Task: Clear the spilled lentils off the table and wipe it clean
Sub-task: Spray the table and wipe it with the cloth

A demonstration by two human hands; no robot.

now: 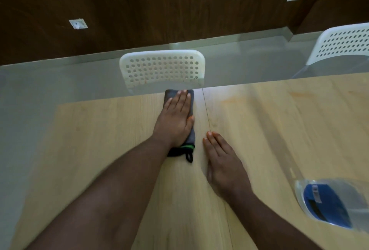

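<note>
Wiping step: left hand (175,118) pressed flat, fingers straight, on the grey cloth (180,124) at the table's (99,130) far edge, just in front of the white chair (162,68).

Right hand (221,162) lies flat and empty just right of the cloth. No lentils visible; likely cleared. Next: draw the cloth across the unwiped wood. A plastic bag (329,204), far right of the cloth, is blurred and cut off.

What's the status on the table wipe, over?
Left hand flat on cloth at table's far edge. Right hand flat on bare wood. No lentils visible. Plastic bag near right.
</note>
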